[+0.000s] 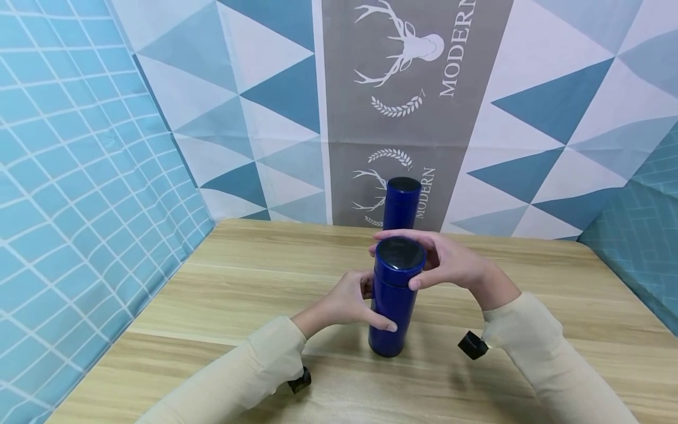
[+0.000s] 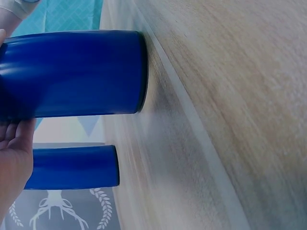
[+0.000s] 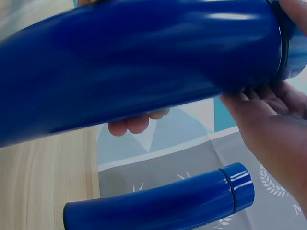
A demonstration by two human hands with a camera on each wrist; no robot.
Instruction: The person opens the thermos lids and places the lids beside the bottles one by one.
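Note:
A blue thermos flask (image 1: 391, 306) with a dark, glossy top stands nearly upright between the two hands. My left hand (image 1: 346, 301) grips its body from the left, thumb across the near side. Around the lid (image 1: 398, 275) curl the fingers and thumb of my right hand (image 1: 450, 262). In the right wrist view, left fingertips (image 3: 136, 124) show past the flask's body. The flask's base (image 2: 142, 72) is at or just over the table; I cannot tell whether it touches. A second blue flask (image 1: 401, 206) stands behind, partly hidden by the right hand.
The wooden table (image 1: 254, 259) ends at a patterned cloth backdrop (image 1: 275, 118) just behind the second flask. A blue tiled-pattern cloth (image 1: 79, 165) hangs on the left. Small black devices (image 1: 473, 345) sit at both wrists.

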